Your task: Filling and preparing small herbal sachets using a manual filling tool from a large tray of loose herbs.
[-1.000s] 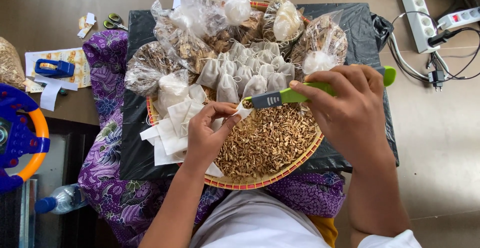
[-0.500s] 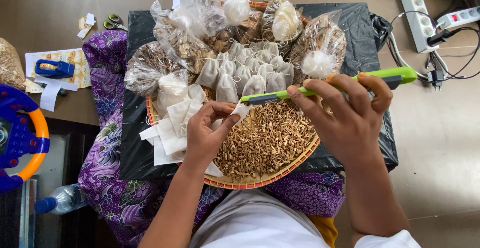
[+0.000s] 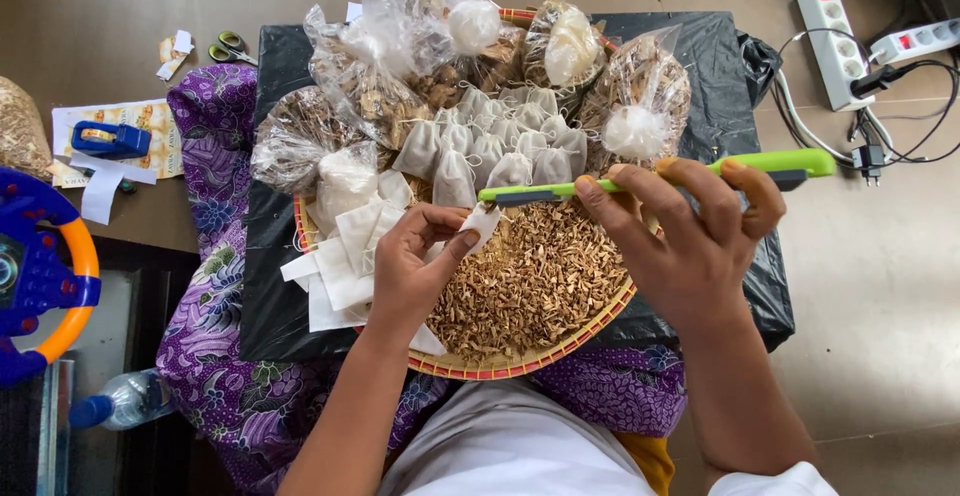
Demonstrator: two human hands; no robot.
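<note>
Tray: round woven basket tray [image 3: 600, 324] on black plastic, dried herb pieces [image 3: 525, 281] heaped at 5 o'clock.
Filled sachets: clustered at 12 o'clock [image 3: 495, 151].
Right hand [image 3: 690, 246]: grasping a green sealing tool [image 3: 655, 178], lying 9-to-3.
Left hand [image 3: 415, 266]: pinching a small white sachet [image 3: 483, 224] at tray centre, just under the tool's tip.

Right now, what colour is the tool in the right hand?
Bright green tool, head view.
</note>
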